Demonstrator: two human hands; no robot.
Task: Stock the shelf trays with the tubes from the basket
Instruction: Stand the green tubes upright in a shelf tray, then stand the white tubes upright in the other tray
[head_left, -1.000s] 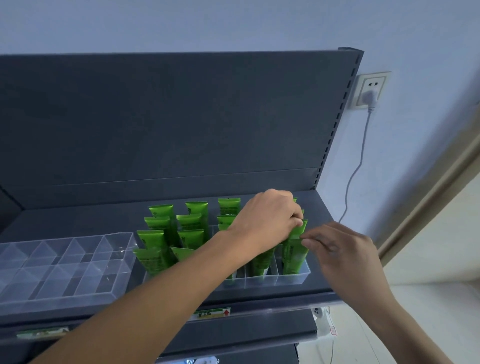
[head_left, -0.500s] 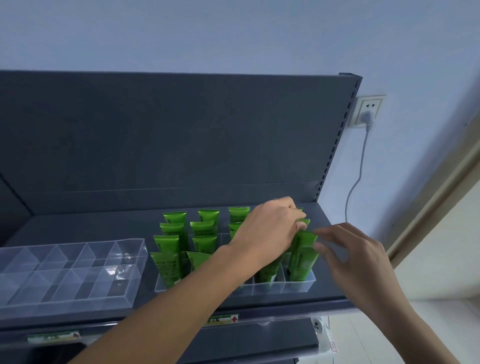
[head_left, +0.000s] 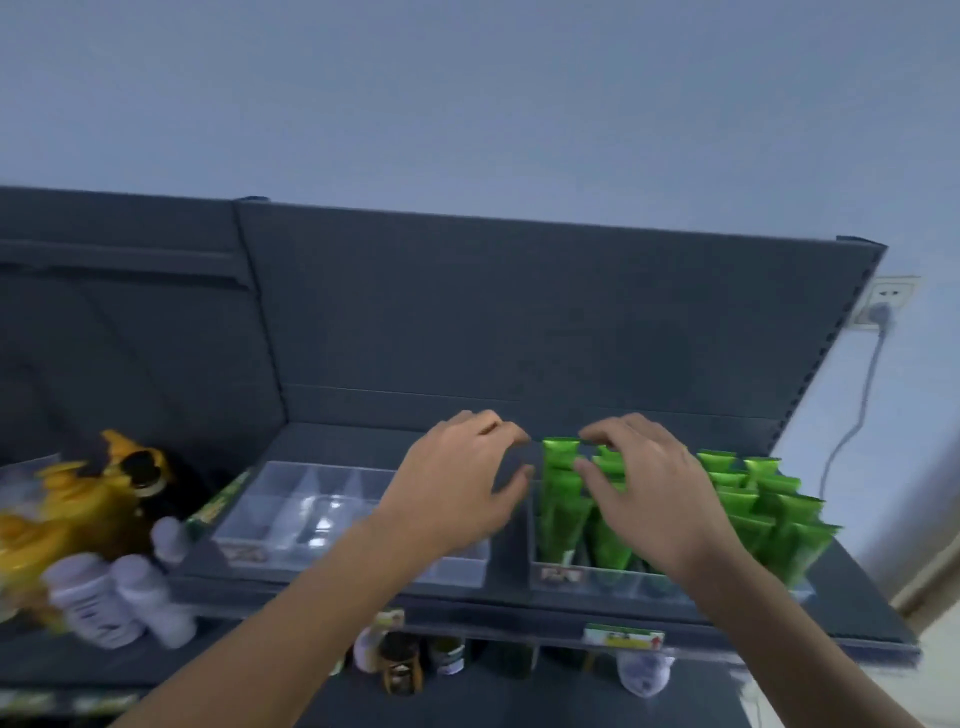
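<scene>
From the head camera, both hands hover over the dark shelf (head_left: 519, 608), fingers spread and holding nothing. The left hand (head_left: 457, 499) hangs above the right end of the clear empty tray (head_left: 291, 525). The right hand (head_left: 649, 493) hangs over the green tubes (head_left: 769, 514), which stand upright in the right tray (head_left: 597, 579).

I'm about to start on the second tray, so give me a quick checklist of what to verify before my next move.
1. Left hand free: ok, nothing in it.
2. Right hand free: ok, open over the green tubes.
3. Clear tray ready to fill: ok, the compartments that show are empty.
4. Green tubes upright in the filled tray: ok, from what shows.
5. Basket with more tubes: cannot tell, out of view.
</scene>
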